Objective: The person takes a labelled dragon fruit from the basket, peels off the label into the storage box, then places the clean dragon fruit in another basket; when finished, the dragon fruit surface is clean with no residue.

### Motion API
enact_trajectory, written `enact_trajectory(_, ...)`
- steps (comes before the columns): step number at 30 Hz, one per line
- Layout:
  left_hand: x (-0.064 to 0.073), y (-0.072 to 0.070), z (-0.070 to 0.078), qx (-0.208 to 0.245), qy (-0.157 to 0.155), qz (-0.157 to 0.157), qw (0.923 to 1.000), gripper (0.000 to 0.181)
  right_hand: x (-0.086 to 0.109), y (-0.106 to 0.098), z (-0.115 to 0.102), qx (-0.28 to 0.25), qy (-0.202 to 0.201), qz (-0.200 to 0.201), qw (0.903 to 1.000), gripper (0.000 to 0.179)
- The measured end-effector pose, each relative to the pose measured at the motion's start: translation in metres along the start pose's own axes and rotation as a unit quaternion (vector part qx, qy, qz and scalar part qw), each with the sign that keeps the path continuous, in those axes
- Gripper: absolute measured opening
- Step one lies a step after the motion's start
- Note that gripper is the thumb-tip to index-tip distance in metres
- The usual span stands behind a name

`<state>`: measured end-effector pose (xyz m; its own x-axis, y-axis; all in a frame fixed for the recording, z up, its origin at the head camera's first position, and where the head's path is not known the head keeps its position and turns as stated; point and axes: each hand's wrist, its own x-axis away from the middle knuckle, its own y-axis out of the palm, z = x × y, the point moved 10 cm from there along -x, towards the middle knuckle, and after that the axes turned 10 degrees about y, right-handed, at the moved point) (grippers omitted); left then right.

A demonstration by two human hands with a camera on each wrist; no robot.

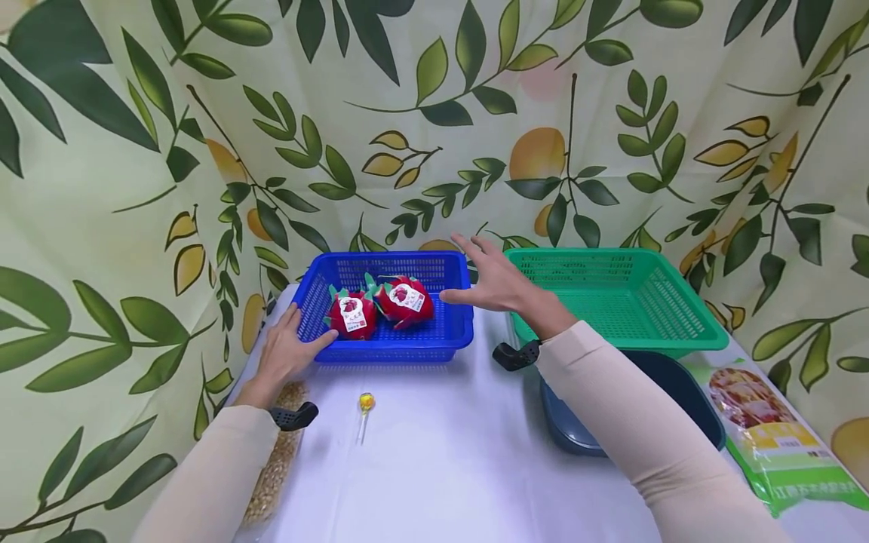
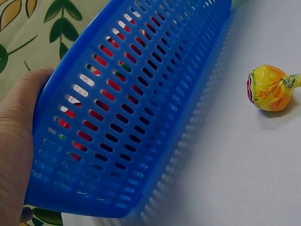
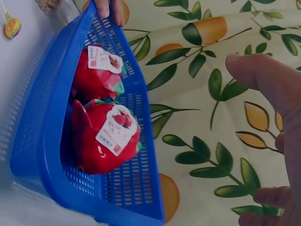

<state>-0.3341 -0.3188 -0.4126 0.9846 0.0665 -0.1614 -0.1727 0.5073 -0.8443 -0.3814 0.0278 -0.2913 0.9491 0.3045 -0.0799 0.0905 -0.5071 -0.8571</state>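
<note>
A blue plastic basket (image 1: 387, 345) holds two red dragon fruits, or dragon-fruit-shaped items, one on the left (image 1: 354, 317) and one on the right (image 1: 405, 302). Both have green tips and white labels. My left hand (image 1: 281, 353) grips the basket's left end, its thumb over the rim (image 2: 61, 70). Beyond the right end, my right hand (image 1: 498, 279) hovers with fingers spread, holding nothing. In the right wrist view a gap separates its thumb (image 3: 254, 70) from the basket. A yellow-wrapped lollipop (image 1: 366, 403) lies on the table in front of the basket.
On the right stands a green basket (image 1: 611, 332), with a dark blue basin (image 1: 577, 430) before it, partly hidden by my right sleeve. A green-and-white food packet (image 1: 781, 445) lies far right. A bag of grain-like pieces (image 1: 271, 475) lies under my left forearm. Leaf-patterned cloth hangs behind.
</note>
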Motion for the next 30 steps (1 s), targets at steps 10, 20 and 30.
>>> enact_trajectory(10, -0.001, 0.000, 0.000, 0.005, 0.001, 0.004, 1.0000, 0.108, -0.027, 0.035, -0.009, -0.026, 0.008, -0.045, 0.9986, 0.104)
enact_trajectory(20, 0.000, 0.001, -0.004, 0.034, -0.023, 0.011, 0.9991, 0.105, -0.050, 0.061, -0.016, -0.022, 0.005, -0.063, 0.9978, 0.101)
enact_trajectory(30, 0.002, 0.000, -0.014, 0.094, -0.049, 0.010, 0.9944, 0.103, -0.068, 0.090, -0.015, -0.033, 0.016, -0.086, 0.9956, 0.102)
